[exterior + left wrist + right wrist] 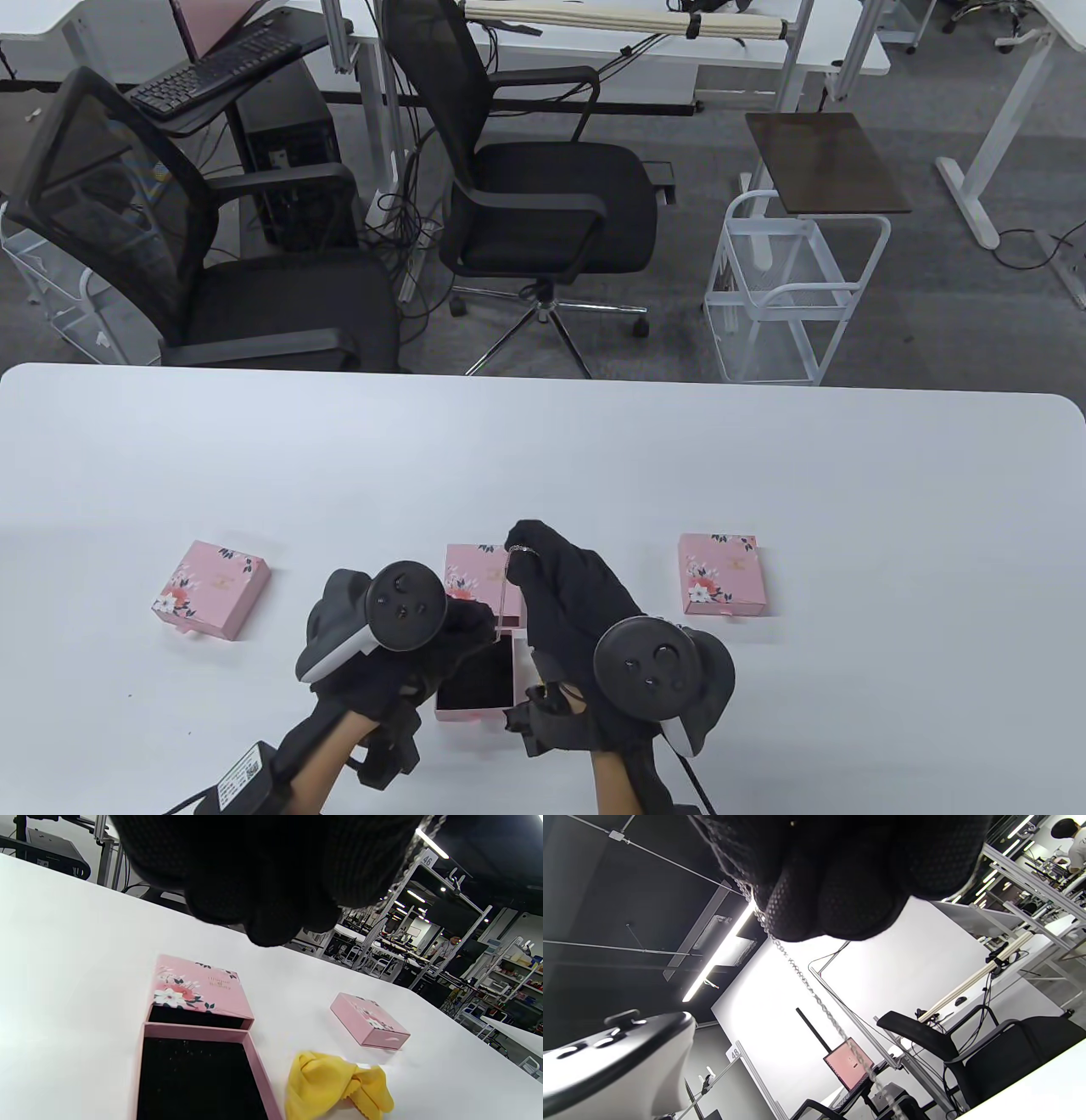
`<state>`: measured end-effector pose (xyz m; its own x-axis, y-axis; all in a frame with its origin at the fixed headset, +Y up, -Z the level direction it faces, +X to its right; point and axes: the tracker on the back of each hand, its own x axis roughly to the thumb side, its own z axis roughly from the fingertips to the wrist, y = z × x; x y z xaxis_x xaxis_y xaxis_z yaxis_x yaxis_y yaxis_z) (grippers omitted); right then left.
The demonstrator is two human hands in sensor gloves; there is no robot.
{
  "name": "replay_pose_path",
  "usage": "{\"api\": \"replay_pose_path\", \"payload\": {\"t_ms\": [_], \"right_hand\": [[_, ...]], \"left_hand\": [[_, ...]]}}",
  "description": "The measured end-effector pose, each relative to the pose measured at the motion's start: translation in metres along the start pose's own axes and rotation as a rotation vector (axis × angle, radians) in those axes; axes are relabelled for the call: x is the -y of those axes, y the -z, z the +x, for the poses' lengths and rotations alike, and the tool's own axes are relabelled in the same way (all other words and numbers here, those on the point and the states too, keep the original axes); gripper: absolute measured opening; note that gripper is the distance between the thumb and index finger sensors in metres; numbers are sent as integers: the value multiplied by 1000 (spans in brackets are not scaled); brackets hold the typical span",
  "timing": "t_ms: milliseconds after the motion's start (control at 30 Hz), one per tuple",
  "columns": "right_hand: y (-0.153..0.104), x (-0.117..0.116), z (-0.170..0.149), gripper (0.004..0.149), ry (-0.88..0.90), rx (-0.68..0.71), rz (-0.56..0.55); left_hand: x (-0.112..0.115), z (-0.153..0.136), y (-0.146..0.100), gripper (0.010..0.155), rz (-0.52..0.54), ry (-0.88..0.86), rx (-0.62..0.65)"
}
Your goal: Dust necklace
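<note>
Silver necklace chain point(508, 586) pinched at raised fingertips of right hand point(570, 604), hung down to left hand point(441, 649) over open pink drawer box point(478, 679). Left grip state cannot be told. Yellow cloth point(335, 1086) crumpled on tabletop point(543, 458) beside box. Two closed pink boxes point(211, 589) point(723, 574) flanked.

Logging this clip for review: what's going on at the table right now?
A person in sensor gloves has lifted a thin necklace out of the open pink box. The right hand pinches the chain up high; the left hand sits by the box at the chain's lower end, its grip unclear. A yellow cloth lies beside the box, untouched. Two closed pink boxes flank it.
</note>
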<state>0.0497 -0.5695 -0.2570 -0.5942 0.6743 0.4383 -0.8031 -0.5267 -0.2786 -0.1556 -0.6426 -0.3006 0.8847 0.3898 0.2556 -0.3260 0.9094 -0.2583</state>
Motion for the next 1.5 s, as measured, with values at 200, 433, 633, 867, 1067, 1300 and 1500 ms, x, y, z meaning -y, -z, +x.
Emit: {"api": "replay_pose_path", "payload": {"t_ms": [200,433,633,867,1067,1300,1500], "right_hand": [[1,1,-1,37,-7,-4,-1],[1,1,-1,37,-9,-1,4],[3,-5,0,36,-6,5,92],[2,-22,7,36,-123,56,181],[4,-21,-2,37,-117,-4,172],[8,-26,-16,39,-9,-121,288],[10,-36,-22,46,-50,-175,390]], "left_hand": [[-13,-11,-4,48,-39,17,-59],[-41,-22,-23,50,69,-74,-31],[-49,-12,-38,54,350,-387,183],[-36,-2,-35,49,393,-413,173],[-45,-7,-36,38,309,-483,238],[-49,-15,-39,39,206,-748,332],[-41,-21,-32,40,206,-900,314]]}}
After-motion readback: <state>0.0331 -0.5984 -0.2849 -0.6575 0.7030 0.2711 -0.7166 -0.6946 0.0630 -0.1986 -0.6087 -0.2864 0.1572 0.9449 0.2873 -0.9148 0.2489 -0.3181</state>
